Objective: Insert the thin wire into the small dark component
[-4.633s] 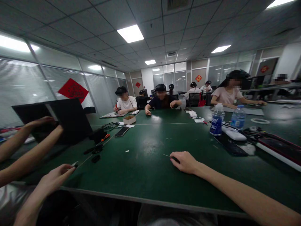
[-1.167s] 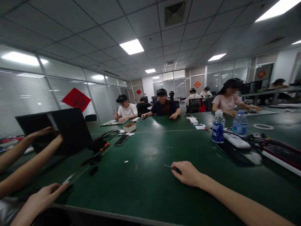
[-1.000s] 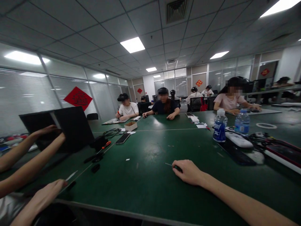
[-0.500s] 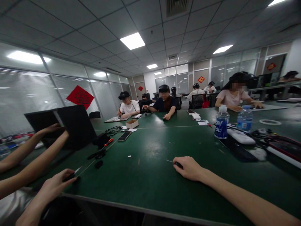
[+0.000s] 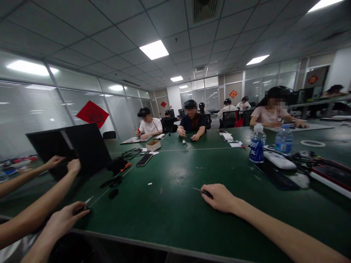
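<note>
My right hand (image 5: 219,198) rests on the green table (image 5: 170,208), its fingers closed round a thin dark tool (image 5: 206,192) whose fine metal tip points left. My left hand (image 5: 64,220) lies at the table's front-left edge. It pinches a small dark piece with a pale pointed end (image 5: 87,201). What that piece is I cannot make out. A small black part (image 5: 112,193) lies on the table a little beyond my left hand.
A co-worker's two arms (image 5: 38,204) reach from the left to a black open laptop (image 5: 82,146). Cables, an orange-handled tool (image 5: 124,167) and a phone (image 5: 144,159) lie behind. Two water bottles (image 5: 257,143), a white device and dark panels stand at right. Several people sit at the far side.
My left hand has lifted back onto the table edge and pinches the small piece. The co-worker's hands slid down the laptop. My right hand has stayed put.
</note>
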Motion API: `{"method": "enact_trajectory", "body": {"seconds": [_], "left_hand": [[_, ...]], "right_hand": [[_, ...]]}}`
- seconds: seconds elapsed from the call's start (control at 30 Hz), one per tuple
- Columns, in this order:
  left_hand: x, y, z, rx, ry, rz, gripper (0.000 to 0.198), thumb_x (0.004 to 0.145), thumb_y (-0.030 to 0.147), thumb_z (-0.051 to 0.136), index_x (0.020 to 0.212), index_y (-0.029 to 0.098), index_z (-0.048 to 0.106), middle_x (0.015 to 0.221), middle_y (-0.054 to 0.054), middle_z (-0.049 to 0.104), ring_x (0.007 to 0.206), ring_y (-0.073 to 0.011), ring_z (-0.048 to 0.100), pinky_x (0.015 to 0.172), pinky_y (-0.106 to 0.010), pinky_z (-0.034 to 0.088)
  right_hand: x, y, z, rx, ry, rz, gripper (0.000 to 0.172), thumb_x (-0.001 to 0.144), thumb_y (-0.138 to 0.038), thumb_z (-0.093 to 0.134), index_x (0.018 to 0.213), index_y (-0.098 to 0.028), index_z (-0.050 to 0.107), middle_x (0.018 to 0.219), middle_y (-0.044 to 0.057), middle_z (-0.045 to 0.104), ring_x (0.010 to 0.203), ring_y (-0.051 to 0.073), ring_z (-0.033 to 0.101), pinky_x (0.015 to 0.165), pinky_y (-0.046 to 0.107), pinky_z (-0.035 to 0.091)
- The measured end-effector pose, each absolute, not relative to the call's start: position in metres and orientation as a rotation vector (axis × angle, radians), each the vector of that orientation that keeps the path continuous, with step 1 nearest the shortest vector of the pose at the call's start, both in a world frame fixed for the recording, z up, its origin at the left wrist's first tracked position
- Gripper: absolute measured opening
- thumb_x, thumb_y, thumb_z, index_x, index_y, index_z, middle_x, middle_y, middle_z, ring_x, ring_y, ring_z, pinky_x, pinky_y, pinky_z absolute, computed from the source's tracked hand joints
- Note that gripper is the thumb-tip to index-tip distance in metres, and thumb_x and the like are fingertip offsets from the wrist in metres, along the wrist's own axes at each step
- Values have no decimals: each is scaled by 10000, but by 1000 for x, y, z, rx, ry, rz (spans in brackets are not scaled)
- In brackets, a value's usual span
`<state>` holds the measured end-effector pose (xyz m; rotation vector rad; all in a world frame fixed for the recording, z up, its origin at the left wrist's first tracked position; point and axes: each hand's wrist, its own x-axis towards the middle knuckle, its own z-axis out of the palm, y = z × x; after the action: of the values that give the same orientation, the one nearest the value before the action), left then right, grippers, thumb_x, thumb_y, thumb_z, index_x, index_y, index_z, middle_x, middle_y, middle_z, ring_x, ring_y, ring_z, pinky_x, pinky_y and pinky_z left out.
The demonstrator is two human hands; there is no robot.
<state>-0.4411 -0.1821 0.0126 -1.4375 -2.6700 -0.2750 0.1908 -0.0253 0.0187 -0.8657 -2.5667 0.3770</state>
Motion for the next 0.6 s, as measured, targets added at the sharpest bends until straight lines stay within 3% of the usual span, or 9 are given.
{"method": "enact_trajectory", "body": {"seconds": [0.23,0.4,0.6], "left_hand": [[-461,-180,10,-1497,-2714,-452,326,713,482,537,962,309,657,982,43,681,932,-219,616,701,-211,421],[-435,-185,22,-1471,-2667,-428,470,732,553,476,1030,236,655,1027,-22,668,951,-245,600,732,-241,426],[-411,-191,26,-1455,-2619,-403,497,759,536,439,1058,201,651,1021,-50,668,930,-237,600,741,-234,425]], "right_hand": [[190,-24,19,-874,-2565,341,248,882,-362,413,971,-219,596,837,19,628,713,150,576,701,277,425],[188,-24,17,-877,-2574,309,249,878,-363,416,966,-225,604,824,22,637,713,160,585,680,275,427],[187,-16,9,-828,-2573,319,251,879,-374,415,982,-236,599,852,24,646,718,168,596,668,279,432]]}}
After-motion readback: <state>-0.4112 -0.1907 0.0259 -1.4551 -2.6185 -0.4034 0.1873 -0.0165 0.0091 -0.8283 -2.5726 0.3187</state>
